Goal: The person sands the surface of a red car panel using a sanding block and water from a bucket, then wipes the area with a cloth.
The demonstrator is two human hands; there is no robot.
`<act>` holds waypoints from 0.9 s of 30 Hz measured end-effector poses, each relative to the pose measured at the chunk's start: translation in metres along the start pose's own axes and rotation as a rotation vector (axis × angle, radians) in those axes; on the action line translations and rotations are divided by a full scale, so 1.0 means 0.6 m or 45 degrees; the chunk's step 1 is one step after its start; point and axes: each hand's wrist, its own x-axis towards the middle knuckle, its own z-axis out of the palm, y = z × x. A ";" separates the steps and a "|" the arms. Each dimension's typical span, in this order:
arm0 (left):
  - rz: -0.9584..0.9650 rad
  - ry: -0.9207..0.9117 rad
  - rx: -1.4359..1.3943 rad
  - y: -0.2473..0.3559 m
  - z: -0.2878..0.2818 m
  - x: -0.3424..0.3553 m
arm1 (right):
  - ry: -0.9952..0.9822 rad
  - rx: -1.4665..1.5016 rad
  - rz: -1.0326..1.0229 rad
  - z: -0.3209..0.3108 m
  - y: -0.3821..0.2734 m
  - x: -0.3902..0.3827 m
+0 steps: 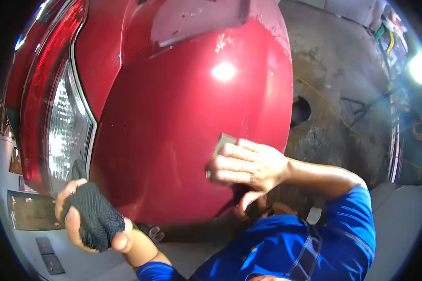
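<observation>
A red car panel fills the middle, beside a red-and-clear tail light on the left. My left hand is at the lower left, fingers wrapped round a dark grey, coarse-woven cloth near the panel's edge. My right hand lies with extended fingers on a thin grey pad, holding it against the lower right part of the panel. The pad is mostly hidden under the fingers.
Right of the car is a stained concrete floor with a yellow hose, dark stands and a bright lamp. A pale wall or ledge is at the lower right. Dark flat pieces lie at the lower left.
</observation>
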 end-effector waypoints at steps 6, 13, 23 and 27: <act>-0.120 -0.016 -0.038 0.014 0.008 -0.001 | 0.471 -0.119 0.391 -0.112 0.220 0.072; -0.071 -0.139 -0.043 0.013 -0.010 0.005 | 0.264 -0.064 0.191 -0.057 0.083 0.073; -0.013 -0.138 0.015 0.002 -0.024 0.014 | 0.181 0.122 0.192 -0.013 0.019 0.010; -0.026 -0.090 -0.052 0.013 0.019 0.018 | 0.095 -0.944 0.900 -0.109 0.370 -0.089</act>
